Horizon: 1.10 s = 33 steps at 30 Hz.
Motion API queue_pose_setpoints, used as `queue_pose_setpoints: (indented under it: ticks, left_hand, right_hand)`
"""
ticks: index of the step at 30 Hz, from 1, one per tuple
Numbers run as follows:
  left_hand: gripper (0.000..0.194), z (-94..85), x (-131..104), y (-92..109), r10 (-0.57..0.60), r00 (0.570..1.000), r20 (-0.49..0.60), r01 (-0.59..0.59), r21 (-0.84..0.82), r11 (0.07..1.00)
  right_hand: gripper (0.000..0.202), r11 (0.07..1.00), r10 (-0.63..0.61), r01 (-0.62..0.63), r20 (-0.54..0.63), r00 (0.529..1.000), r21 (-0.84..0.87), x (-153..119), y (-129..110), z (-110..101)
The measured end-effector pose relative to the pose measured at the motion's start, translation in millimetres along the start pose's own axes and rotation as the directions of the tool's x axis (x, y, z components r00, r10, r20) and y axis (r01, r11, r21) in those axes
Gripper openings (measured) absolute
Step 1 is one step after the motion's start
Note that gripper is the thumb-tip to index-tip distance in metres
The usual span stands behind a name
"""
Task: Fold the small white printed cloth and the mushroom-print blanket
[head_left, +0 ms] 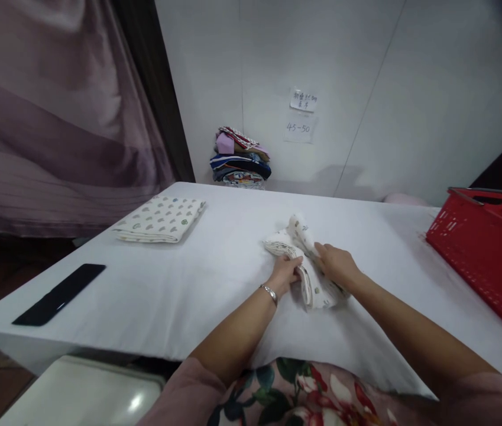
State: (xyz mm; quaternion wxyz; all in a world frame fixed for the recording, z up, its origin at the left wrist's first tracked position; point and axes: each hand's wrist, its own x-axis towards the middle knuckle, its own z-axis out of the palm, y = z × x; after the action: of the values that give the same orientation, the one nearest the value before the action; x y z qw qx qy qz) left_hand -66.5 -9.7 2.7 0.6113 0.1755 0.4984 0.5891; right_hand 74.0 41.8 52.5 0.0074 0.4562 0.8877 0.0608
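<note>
A white printed cloth [319, 291], folded into several layers, is bunched between my hands on the white-covered table [215, 278]. My left hand [285, 273], with a silver bracelet at the wrist, grips the layered edge from the left, thumb on top. On the cloth's right side, my right hand [336, 264] has its fingers closed on an upper fold, which stands up in a crumpled ridge. Some of its fingertips are hidden by the fabric. To the left lies another folded white cloth [162, 219] with a mushroom-like print, flat and untouched.
A red plastic basket [485, 254] stands at the right edge. On the left lies a black flat object [60, 294]. Behind the table's far edge is a pile of folded clothes [240, 157] by the wall, which bears two paper notes [300, 127]. A curtain [55, 118] hangs at left.
</note>
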Motion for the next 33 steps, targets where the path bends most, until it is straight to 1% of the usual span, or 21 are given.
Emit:
queue_pose_setpoints:
  ticks: [3,5,7,10,13,16,19,21,24,26,28,30,33]
  left_hand:
    - [0.025,5.7,-1.8,-1.3,0.036,0.998,-0.05,-0.036,-0.006,0.999]
    - [0.028,7.2,-3.0,-2.0,0.036,0.996,-0.079,-0.037,-0.006,0.999]
    - [0.028,8.6,-5.2,-1.6,0.039,0.996,-0.081,-0.04,-0.011,0.999]
    - [0.028,12.5,-11.3,1.3,0.053,0.997,-0.048,-0.054,-0.027,0.998]
    - [0.028,18.4,-20.7,6.9,0.08,0.996,0.038,-0.078,-0.062,0.995]
    - [0.027,23.7,-28.6,14.0,0.098,0.99,0.1,-0.092,-0.058,0.994]
    - [0.028,27.5,-29.4,19.4,0.09,0.988,0.128,-0.092,0.013,0.996]
    - [0.032,29.5,-26.3,20.5,0.092,0.989,0.117,-0.099,0.061,0.993]
    - [0.037,31.4,-20.6,20.0,0.111,0.99,0.089,-0.122,0.126,0.984]
    - [0.041,31.9,-17.5,19.6,0.116,0.987,0.107,-0.132,0.161,0.978]
    - [0.045,30.9,-14.4,19.2,0.107,0.982,0.153,-0.135,0.189,0.973]
    - [0.049,27.1,-9.5,17.2,0.109,0.976,0.189,-0.149,0.213,0.966]
    - [0.054,13.1,3.5,8.0,0.166,0.969,0.183,-0.217,0.305,0.928]
  right_hand:
    - [0.042,0.996,-0.03,0.026,0.041,0.999,0.083,-11.5,-15.2,-5.8]
    - [0.048,0.987,-0.039,0.026,0.08,0.996,0.156,-15.5,-19.0,-10.9]
    - [0.057,0.976,-0.061,0.035,0.117,0.991,0.215,-17.4,-19.4,-15.6]
    - [0.067,0.966,-0.073,0.03,0.159,0.985,0.257,-18.8,-16.9,-19.7]
    - [0.068,0.958,-0.035,-0.015,0.169,0.985,0.287,-17.7,-12.2,-20.5]
    - [0.065,0.94,0.004,-0.067,0.185,0.983,0.333,-10.9,-4.2,-21.1]
    - [0.063,0.917,0.048,-0.134,0.229,0.972,0.375,1.3,5.3,-24.3]
    - [0.066,0.909,0.068,-0.162,0.247,0.967,0.383,9.8,9.7,-27.5]
    - [0.069,0.92,0.079,-0.17,0.257,0.963,0.353,19.9,11.7,-30.9]
    - [0.07,0.927,0.102,-0.186,0.26,0.96,0.326,25.0,12.6,-30.3]
    - [0.066,0.924,0.121,-0.199,0.246,0.962,0.326,29.1,15.8,-27.2]
    - [0.055,0.912,0.133,-0.206,0.218,0.967,0.355,31.9,22.4,-22.7]
    - [0.042,0.871,0.161,-0.228,0.185,0.969,0.435,30.0,37.9,-18.7]
